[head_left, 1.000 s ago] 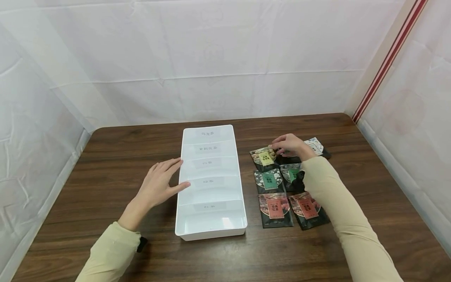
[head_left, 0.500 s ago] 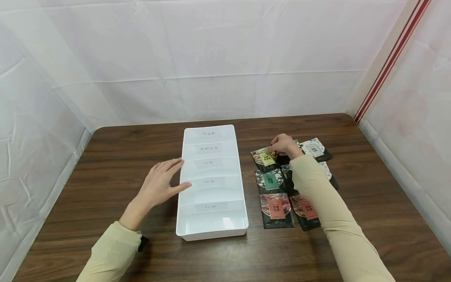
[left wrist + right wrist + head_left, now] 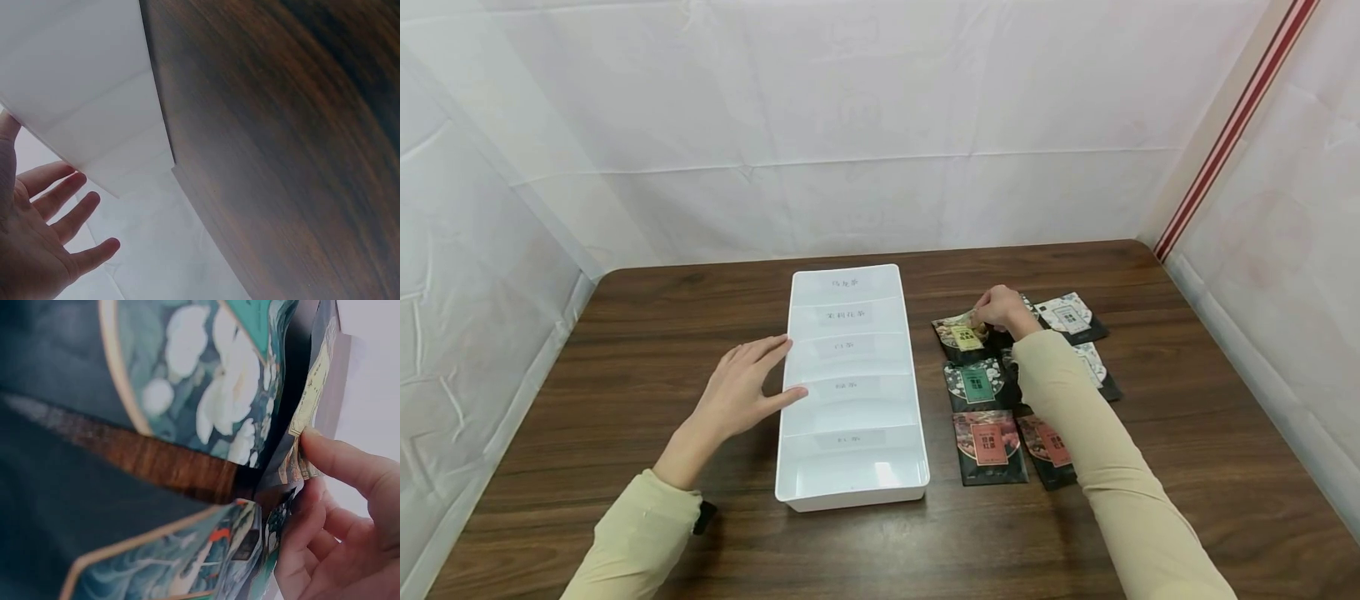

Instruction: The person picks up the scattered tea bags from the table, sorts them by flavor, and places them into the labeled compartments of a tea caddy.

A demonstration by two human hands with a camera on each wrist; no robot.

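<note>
My right hand (image 3: 1000, 308) pinches the right edge of a tea sachet with a yellow label (image 3: 964, 337). In the right wrist view the thumb lies on the printed face of this yellow-labelled sachet (image 3: 312, 394), and the other fingers curl behind its edge. A long white divided box (image 3: 850, 504) with a paper label in each compartment stands left of the sachets. My left hand (image 3: 741, 383) touches the box's left rim with spread fingers. In the left wrist view these fingertips (image 3: 76, 178) meet the edge of the white box (image 3: 81, 69).
A green-labelled sachet (image 3: 976, 385) and a red-labelled sachet (image 3: 990, 446) lie in a column nearer the front. Another red-labelled one (image 3: 1048, 450) is partly under the right sleeve. White-patterned sachets (image 3: 1067, 317) lie further right. White sheeting (image 3: 850, 125) hangs behind the wooden table (image 3: 662, 308).
My right hand has shifted slightly left and pinches the yellow-labelled sachet, whose right edge now bends up. More of the white-patterned sachets shows. My left hand stays on the rim.
</note>
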